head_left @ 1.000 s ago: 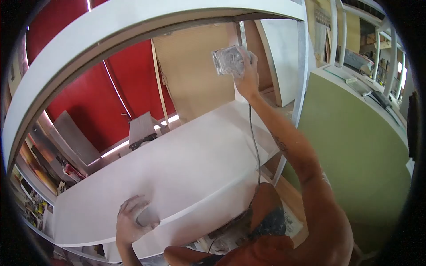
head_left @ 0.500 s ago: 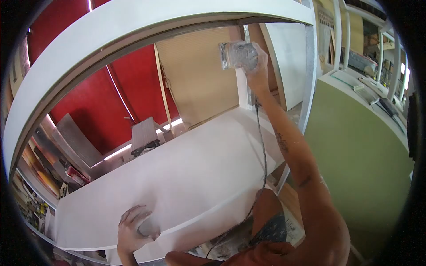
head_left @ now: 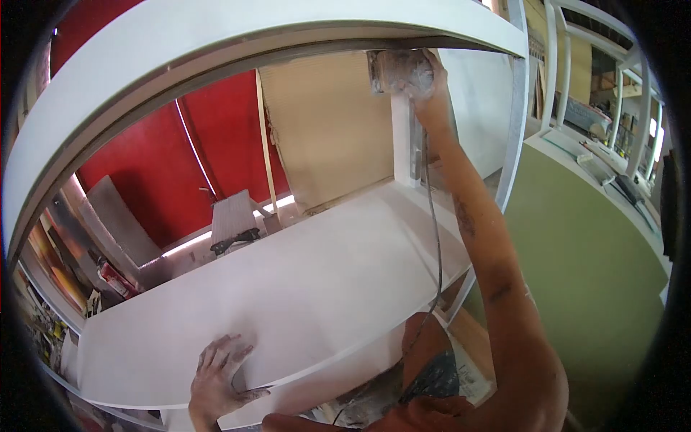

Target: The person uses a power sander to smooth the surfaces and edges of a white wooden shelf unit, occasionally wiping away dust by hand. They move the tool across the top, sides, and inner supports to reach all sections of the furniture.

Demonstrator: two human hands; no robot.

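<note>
My right hand (head_left: 437, 93) is wrapped around a dust-covered electric sander (head_left: 400, 70), held up at the top of a white upright post (head_left: 402, 140) of a white-painted frame. A thin dark power cord (head_left: 435, 230) hangs from the sander and runs down past my forearm toward my lap. Lower left, my left hand (head_left: 218, 378) rests with fingers spread at the front edge of a broad white panel (head_left: 309, 281). Nothing shows in that hand. Above both hands arches the frame's white top rail (head_left: 288, 20), its underside brownish and unpainted.
Behind the frame stand a red wall (head_left: 144, 158), a tan corrugated sheet (head_left: 317, 129) and a small bench (head_left: 232, 216). A fire extinguisher (head_left: 115, 279) is at the left. On the right, a green panel (head_left: 590, 281) stands below a ledge carrying a brush-like tool (head_left: 632, 191).
My right hand and the sander have moved slightly up and right, to the top of the post. The view has shifted a little. My left hand stays on the panel.
</note>
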